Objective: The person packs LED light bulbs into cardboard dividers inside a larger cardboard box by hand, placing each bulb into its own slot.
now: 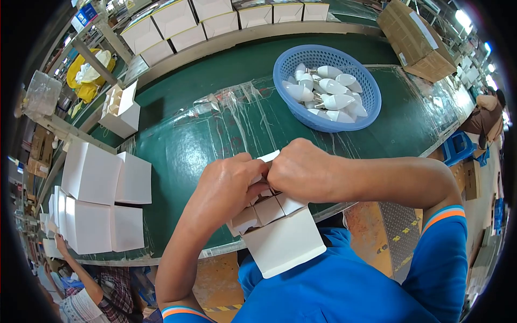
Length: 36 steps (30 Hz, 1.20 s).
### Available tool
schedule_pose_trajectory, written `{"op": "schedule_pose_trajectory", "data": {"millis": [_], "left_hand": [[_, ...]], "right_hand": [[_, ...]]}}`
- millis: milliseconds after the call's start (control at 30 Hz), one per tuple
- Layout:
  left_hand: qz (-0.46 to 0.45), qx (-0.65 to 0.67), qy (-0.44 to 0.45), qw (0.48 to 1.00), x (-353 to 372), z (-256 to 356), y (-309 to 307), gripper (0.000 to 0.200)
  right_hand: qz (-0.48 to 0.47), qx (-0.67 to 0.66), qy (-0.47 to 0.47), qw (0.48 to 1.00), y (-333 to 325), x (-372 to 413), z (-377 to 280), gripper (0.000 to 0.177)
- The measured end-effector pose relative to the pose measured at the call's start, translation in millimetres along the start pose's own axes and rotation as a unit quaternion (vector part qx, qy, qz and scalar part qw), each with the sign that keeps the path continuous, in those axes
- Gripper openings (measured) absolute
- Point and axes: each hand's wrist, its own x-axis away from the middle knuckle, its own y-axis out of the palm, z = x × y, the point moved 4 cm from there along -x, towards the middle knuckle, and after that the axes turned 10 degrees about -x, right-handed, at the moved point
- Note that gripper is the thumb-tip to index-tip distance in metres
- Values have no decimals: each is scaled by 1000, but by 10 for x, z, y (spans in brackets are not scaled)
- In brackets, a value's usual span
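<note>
In front of my body is an open white cardboard box [281,241], its flap folded down toward me. Several small white cells or small boxes [269,210] show inside it. Over the left side of the box, my left hand [225,185] is closed, thumb and fingers bent in at its far part. My right hand [301,169] is curled like a fist at the far edge, its fingertips pointing down and hidden. What the right fingers grip cannot be made out. Beyond the hands, a blue plastic basket [283,102] holds several white candle-shaped light bulbs [336,101].
White boxes [91,226] are stacked at left on the green belt table [177,161]. An open white box [121,113] stands farther back. More boxes [188,37] line the far shelf, and a brown carton [417,40] sits back right. Another person's arm [81,269] reaches in lower left.
</note>
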Motion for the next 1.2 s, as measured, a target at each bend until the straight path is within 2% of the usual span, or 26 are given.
{"op": "schedule_pose_trajectory", "data": {"millis": [133,433,567,667,733,800,833,900,933,1000,1067,1100,1133,1167,1200], "left_hand": [[-23,13,8,1000,-57,-57,16,17],[-19,51,8,999,-42,-54,47,13],[-33,42,-5,999,-52,-55,49,12],[-32,44,-2,999,-52,-68,71,13],[-19,39,7,999,-41,-64,58,12],[-64,30,-23,997,-41,-65,68,20],[-60,29,-20,998,-37,-44,31,20],[-64,34,-18,997,14,13,-64,33],[-62,34,-12,997,43,35,-102,33],[-58,44,-12,997,127,96,-170,42],[-71,38,-39,996,206,206,-228,36],[5,8,-16,1000,262,251,-273,33],[78,-23,6,997,332,289,-323,30],[68,-26,-5,997,399,304,-345,30],[46,-51,-6,998,457,331,-382,28]], "right_hand": [[31,4,-39,999,46,-7,47,9],[-45,12,-81,996,-70,23,11,8],[-3,33,-77,996,-335,126,-37,5],[29,52,-57,997,-742,287,-36,10],[100,50,19,994,-979,408,79,11],[237,28,45,970,-1024,569,449,23],[216,-14,158,964,-994,626,681,29],[245,36,204,947,-750,757,1166,27],[260,35,224,939,-608,803,1358,29],[275,32,245,929,-532,899,1455,30],[312,-51,273,909,-503,923,1397,37],[324,-85,244,910,-574,920,1229,42],[340,-187,203,899,-692,910,963,44],[352,-290,161,875,-815,900,649,46],[374,-434,62,817,-904,890,321,50]]}}
